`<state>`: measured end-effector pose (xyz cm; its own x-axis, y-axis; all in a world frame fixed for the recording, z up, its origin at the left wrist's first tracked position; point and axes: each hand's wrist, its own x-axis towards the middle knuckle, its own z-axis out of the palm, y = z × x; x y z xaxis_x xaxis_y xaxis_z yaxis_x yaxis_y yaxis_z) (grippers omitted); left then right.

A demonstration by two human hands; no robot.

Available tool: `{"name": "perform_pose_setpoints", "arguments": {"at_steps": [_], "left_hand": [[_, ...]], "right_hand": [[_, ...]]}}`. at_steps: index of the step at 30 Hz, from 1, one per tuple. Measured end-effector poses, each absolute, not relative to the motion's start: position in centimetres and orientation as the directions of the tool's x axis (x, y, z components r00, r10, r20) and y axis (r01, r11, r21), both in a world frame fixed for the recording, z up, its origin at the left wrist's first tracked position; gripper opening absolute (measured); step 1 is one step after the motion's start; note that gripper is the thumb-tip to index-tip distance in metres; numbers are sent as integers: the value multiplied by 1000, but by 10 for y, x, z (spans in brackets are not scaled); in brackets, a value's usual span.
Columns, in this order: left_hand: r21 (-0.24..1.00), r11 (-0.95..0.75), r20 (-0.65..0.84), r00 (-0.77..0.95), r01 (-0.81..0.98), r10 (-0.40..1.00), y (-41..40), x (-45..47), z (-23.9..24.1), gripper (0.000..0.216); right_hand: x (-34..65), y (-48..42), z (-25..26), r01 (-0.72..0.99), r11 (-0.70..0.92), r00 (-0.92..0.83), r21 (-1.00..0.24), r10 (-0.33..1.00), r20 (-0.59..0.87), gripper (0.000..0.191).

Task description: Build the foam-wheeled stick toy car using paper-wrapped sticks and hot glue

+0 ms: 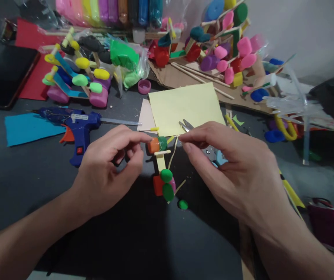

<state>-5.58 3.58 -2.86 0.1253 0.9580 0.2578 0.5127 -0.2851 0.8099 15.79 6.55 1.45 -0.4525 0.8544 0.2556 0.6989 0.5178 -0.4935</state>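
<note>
My left hand (pixel 108 167) stretches its index finger to the orange end of a small clay model (pixel 161 165), the fingertip at or against it; the thumb stands apart and the other fingers curl. The model has orange and green clay pieces, a pale yellow strip, a short stick and two green discs. To its right, my right hand (pixel 228 163) pinches thumb and index finger close together; anything between them is too small to make out. A thin yellow strip (pixel 173 152) runs near those fingertips. Scissors (pixel 187 125) lie partly hidden under the right hand.
A blue glue gun (pixel 81 120) lies left on blue foam. Yellow sheet (pixel 184 107) lies beyond the hands. Finished clay models (pixel 76 77) stand behind, more on cardboard (pixel 167 76). A phone (pixel 6 76) rests far left; a loose green disc (pixel 182 204) lies nearby.
</note>
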Motion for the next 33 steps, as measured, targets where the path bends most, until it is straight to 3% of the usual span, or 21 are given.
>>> {"name": "perform_pose_setpoints", "arguments": {"at_steps": [7, 12, 18, 25, 33], "left_hand": [[757, -274, 296, 63, 593, 953, 36, -57, -30, 27], [674, -337, 317, 155, 657, 936, 39, -62, -33, 29], [601, -461, 276, 372, 653, 886, 44, -61, -40, 55], [537, -540, 206, 520, 648, 829, 52, -58, -38, 65], [496, -577, 149, 591, 649, 793, 54, -65, -36, 64]], "right_hand": [[161, 53, 38, 704, 529, -362, -474, 841, 401, 12], [169, 41, 59, 659, 584, -363, -474, 799, 480, 13], [182, 19, 89, 647, 639, -296, -417, 714, 635, 13], [196, -12, 83, 574, 676, -399, -463, 724, 563, 12], [222, -38, 42, 650, 579, -338, -492, 800, 495, 12]]}}
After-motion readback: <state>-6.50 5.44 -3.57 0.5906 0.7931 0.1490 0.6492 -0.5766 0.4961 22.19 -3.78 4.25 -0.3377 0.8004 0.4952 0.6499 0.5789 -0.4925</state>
